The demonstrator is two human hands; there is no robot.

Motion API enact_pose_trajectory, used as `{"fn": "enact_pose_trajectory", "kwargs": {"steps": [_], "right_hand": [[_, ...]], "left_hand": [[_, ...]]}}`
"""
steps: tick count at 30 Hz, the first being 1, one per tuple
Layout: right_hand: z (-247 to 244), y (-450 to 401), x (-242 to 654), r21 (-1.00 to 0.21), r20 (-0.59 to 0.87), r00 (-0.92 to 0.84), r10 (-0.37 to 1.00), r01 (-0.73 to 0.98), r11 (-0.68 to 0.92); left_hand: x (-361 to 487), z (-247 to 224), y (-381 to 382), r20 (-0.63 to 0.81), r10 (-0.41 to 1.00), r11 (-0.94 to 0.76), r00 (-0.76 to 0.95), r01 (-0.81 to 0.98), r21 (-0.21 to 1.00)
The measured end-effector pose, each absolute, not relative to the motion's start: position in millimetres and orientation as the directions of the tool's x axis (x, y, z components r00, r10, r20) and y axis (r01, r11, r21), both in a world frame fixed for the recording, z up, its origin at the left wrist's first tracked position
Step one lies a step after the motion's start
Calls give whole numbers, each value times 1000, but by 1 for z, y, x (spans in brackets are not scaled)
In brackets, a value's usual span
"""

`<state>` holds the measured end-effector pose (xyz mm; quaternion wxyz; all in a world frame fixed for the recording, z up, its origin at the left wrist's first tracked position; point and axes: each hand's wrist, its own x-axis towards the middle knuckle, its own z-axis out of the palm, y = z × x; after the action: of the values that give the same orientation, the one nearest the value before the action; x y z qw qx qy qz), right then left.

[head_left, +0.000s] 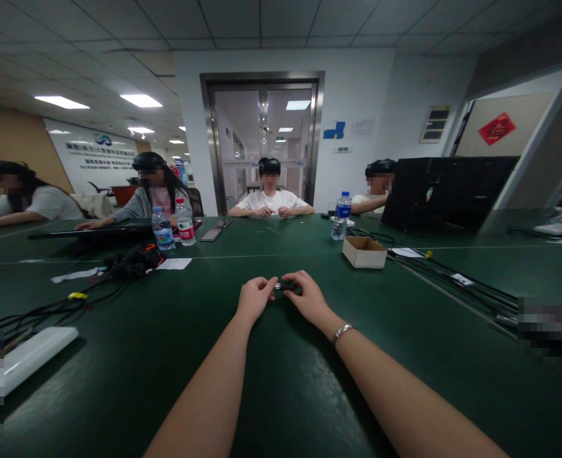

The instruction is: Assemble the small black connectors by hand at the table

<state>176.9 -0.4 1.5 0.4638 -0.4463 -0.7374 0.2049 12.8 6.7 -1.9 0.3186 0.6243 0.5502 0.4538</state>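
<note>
Between my hands is a small dark object with a silvery end [286,286], held just above or on the green table; its exact kind is too small to make out. My left hand [256,299] pinches at the silvery end with thumb and fingertips. My right hand [310,299] closes on the dark end from the other side, its fingers curved over it. A silver bracelet [342,333] circles my right wrist. The fingers hide parts of the object.
An open cardboard box [364,256] and a water bottle [341,216] stand ahead to the right. Cables [457,280] run along the right; a dark cable bundle [133,261], two bottles [185,224] and a white bar-shaped object [37,356] lie left. Several people sit around the table [281,394].
</note>
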Motion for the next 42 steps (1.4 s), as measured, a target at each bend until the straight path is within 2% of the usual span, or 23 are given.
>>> {"fn": "enact_pose_trajectory", "kwargs": {"steps": [4,8,12,16,22,25,28,31,33,36,42], "right_hand": [[3,-2,176,-693,519,-198,831,471,545],[3,-2,176,-692,507,-208,836,480,539],[2,-1,177,-696,489,-195,850,500,515],[1,1,178,-704,478,-178,860,508,496],[-1,1,178,-705,481,-182,858,502,501],[0,0,178,-716,478,-174,861,490,497],[0,0,178,-725,472,-161,867,488,486],[-1,-1,178,-716,470,-179,864,496,492],[0,-2,177,-693,471,-213,856,511,508],[2,-4,177,-660,479,-246,842,532,531],[3,-6,176,-649,504,-246,828,525,550]], "left_hand": [[16,4,-1,230,970,-156,-81,518,841],[15,4,-1,220,973,-153,-74,510,846],[11,-1,5,238,971,-215,-9,402,890],[10,-4,10,288,955,-298,78,205,932],[8,-3,11,229,964,-236,137,43,971],[7,-3,12,226,970,-233,85,81,969],[8,-3,10,152,988,-158,41,259,953],[8,-1,6,174,981,-191,82,526,829],[8,0,3,220,969,-239,109,625,744],[8,-2,3,258,959,-272,115,620,736],[7,-13,11,331,939,-342,97,386,857]]}}
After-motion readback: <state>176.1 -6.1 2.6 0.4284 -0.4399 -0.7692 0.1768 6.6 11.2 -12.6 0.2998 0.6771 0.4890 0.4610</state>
